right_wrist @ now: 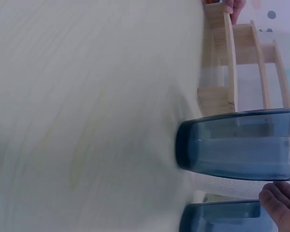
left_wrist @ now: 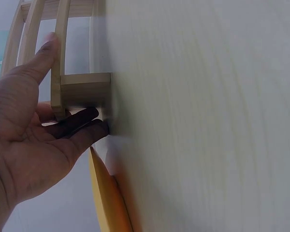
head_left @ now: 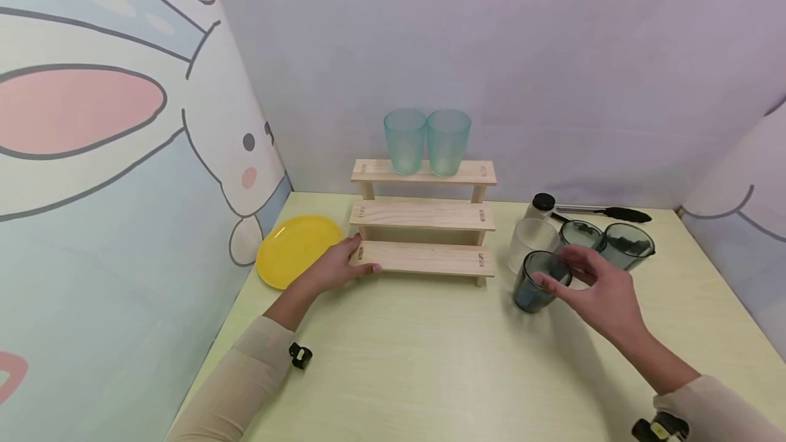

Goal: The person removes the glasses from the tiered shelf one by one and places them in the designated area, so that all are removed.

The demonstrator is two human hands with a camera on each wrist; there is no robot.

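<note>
A three-tier wooden stand (head_left: 424, 258) is on the table, with two frosted blue-green tumblers (head_left: 406, 142) side by side on its top step. My left hand (head_left: 334, 266) holds the left end of its lowest step; in the left wrist view the thumb lies along the board (left_wrist: 59, 58) with the fingers on the other side. Over to the right, my right hand (head_left: 604, 299) pinches a dark grey-blue glass (head_left: 533, 297) near its rim. That glass (right_wrist: 241, 145) appears upright; whether its base touches the table I cannot tell.
Behind the held glass are a clear frosted cup (head_left: 522, 241), two more dark glasses (head_left: 582, 234), a black-capped bottle (head_left: 543, 203) and a black-handled tool (head_left: 626, 214). Left of the stand lies a yellow plate (head_left: 297, 244). Walls border the table's back and left.
</note>
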